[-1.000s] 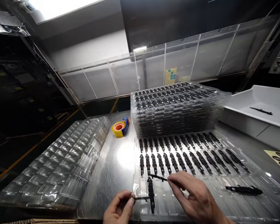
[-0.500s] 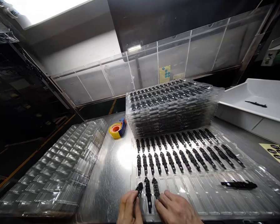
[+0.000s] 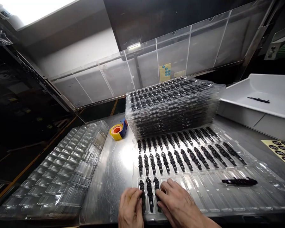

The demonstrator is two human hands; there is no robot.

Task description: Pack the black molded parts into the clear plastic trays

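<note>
Across the lower middle of the frame spreads a metal bench (image 3: 109,180), and on it a clear tray (image 3: 204,198) with two filled rows behind a mostly bare front one. At that front row's left end are both hands. The right hand (image 3: 179,199) has its fingertips against the third black part (image 3: 156,183), covering part of it; the left hand (image 3: 130,207) is curled beside the first black part (image 3: 142,187), fingers touching its left side. I can't tell whether either hand pinches its part or only presses it. Both parts lie lengthwise in their slots, with the second black part (image 3: 149,191) uncovered between the hands. Right of the right hand, bare slots run toward a loose black part (image 3: 239,181) lying crosswise. The tray's front edge passes beneath the hands; left of its side edge is a strip of bare metal.
</note>
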